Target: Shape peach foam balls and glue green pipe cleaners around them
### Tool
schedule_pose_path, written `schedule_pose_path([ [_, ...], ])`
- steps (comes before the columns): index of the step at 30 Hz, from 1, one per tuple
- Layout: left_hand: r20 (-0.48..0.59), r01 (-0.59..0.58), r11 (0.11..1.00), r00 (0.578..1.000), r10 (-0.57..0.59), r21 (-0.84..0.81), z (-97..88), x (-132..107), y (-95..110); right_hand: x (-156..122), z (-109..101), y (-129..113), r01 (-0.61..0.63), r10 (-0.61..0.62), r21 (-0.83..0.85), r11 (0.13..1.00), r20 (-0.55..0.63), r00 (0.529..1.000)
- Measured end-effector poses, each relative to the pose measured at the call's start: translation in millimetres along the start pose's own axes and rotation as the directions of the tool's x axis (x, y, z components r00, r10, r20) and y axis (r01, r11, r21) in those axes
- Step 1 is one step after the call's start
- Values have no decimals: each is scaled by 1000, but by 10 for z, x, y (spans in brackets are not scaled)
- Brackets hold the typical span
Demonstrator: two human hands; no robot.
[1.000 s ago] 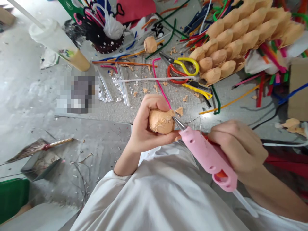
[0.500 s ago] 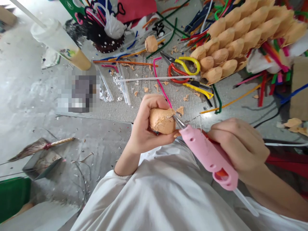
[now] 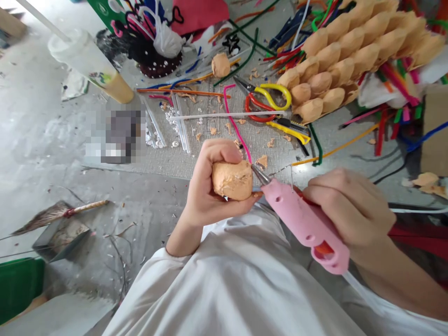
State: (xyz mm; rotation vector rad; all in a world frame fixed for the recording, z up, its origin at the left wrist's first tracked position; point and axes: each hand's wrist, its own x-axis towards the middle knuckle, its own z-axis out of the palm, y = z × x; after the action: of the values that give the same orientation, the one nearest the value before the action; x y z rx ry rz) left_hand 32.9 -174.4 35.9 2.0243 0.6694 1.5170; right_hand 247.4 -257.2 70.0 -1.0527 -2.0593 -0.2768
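Observation:
My left hand [image 3: 206, 186] is wrapped round a tan, rounded piece cut from an egg carton [image 3: 232, 181], with a rough seam across its front. In my right hand [image 3: 350, 205] is a pink hot glue gun [image 3: 304, 224], its metal nozzle pointing up and left. The nozzle tip meets or nearly meets the piece's right edge. A clear glue stick [image 3: 360, 289] sticks out of the gun's back end. Just beyond my left hand lies a bent pink pipe cleaner [image 3: 235, 126], among torn tan carton scraps [image 3: 262, 161].
Yellow-and-red-handled scissors [image 3: 268, 100] and a yellow utility knife [image 3: 290, 130] lie beyond my hands. A tan egg tray [image 3: 336, 56] covers pipe cleaners at the back right. A drink cup [image 3: 93, 65] stands left, near pearl beads [image 3: 154, 137] and glue sticks. A dustpan [image 3: 61, 233] lies on the floor.
The carton piece has shifted slightly left and turned a little in my left hand, showing more of its seam. The glue gun's tip now sits at the piece's upper right edge.

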Motion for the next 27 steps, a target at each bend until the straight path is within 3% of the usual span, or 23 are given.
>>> schedule_pose_path([
  [3,-20,-53,998,998,53,45,8,7,-47,-13,-61,-18,-129,130,132,983,7,992],
  [5,-64,-161,987,985,162,26,12,18,-82,14,-104,-52,-198,199,186,962,16,980],
  [6,-51,-142,990,988,143,28,12,24,-92,32,-119,-70,-201,202,195,960,13,979],
  [20,7,43,999,999,-43,-2,17,35,156,138,18,-21,138,-141,-66,988,-53,989],
  [24,91,200,979,975,-202,33,-3,64,298,141,-52,38,230,-225,-64,971,82,971],
  [27,146,256,965,954,-263,62,-21,84,362,102,-88,95,202,-199,-70,977,41,979],
])
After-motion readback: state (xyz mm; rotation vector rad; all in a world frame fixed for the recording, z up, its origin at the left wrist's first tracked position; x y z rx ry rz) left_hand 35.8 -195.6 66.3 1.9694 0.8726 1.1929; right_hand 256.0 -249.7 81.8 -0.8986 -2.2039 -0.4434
